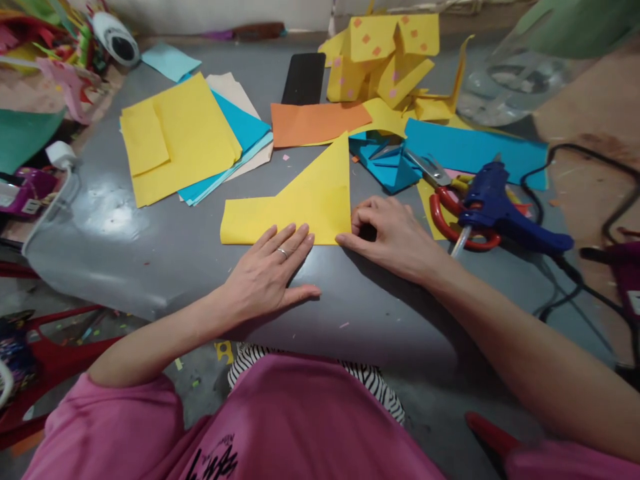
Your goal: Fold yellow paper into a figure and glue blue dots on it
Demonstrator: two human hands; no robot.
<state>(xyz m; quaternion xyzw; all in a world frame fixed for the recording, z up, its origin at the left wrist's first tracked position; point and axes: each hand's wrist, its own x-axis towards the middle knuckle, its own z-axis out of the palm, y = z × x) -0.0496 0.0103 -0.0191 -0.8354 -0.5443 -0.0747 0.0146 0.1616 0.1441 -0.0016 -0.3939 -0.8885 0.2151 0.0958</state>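
Note:
A folded sheet of yellow paper point(310, 207) lies on the grey table in front of me, a pointed flap rising at its upper right. My left hand point(270, 270) rests flat with fingers stretched out, the fingertips pressing on the paper's lower edge. At the lower right corner, my right hand point(395, 233) has its fingers curled, and the thumb and forefinger hold the paper's edge. Just right of that hand are red-handled scissors point(437, 175) and a blue glue gun point(493, 200) with a glue stick in it.
Stacked yellow sheets point(195, 127) lie over blue paper at the left. Behind are an orange strip point(320, 125), a black phone point(304, 79) and a dotted yellow paper model point(380, 60). A clear container point(515, 80) stands back right. A black cord point(575, 148) runs along the right.

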